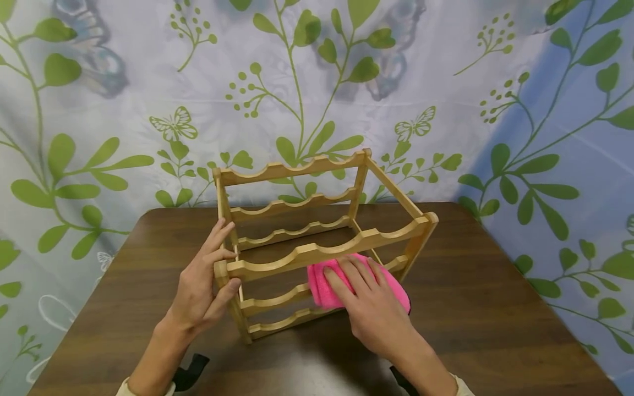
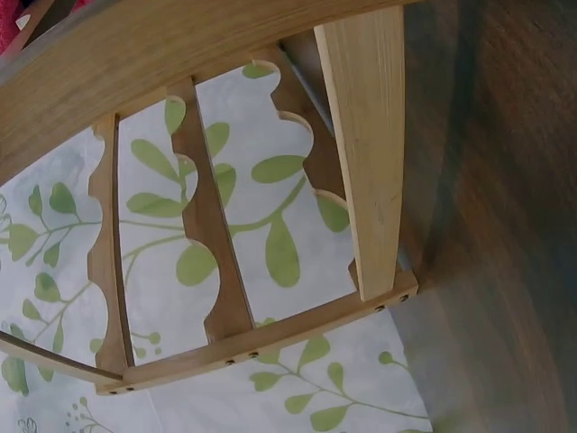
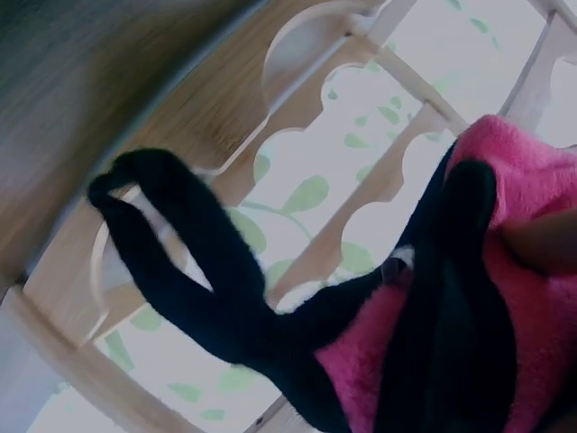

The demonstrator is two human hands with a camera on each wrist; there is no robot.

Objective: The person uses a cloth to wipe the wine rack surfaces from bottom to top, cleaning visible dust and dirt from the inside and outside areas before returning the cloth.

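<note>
Head view: wooden wine rack (image 1: 317,254) sits at an angle over the tabletop (image 1: 475,286); cannot tell whether every foot touches. Left hand (image 1: 200,289) grips the rack's left end, thumb on the front side, presumably to steady it. Right hand (image 1: 369,305) holds a folded pink cloth (image 1: 321,285) against the rack's front, below the top rail, toward its right end; bunched grip probably keeps the cloth pressed to the wood. Leaf-print fabric (image 1: 446,137) hangs behind the rack.

Left wrist view: rack's scalloped rails and end post fill the picture; left hand out of sight.

Right wrist view: black strap (image 3: 293,347) crosses in front of the rack, hiding part of rails and cloth.
</note>
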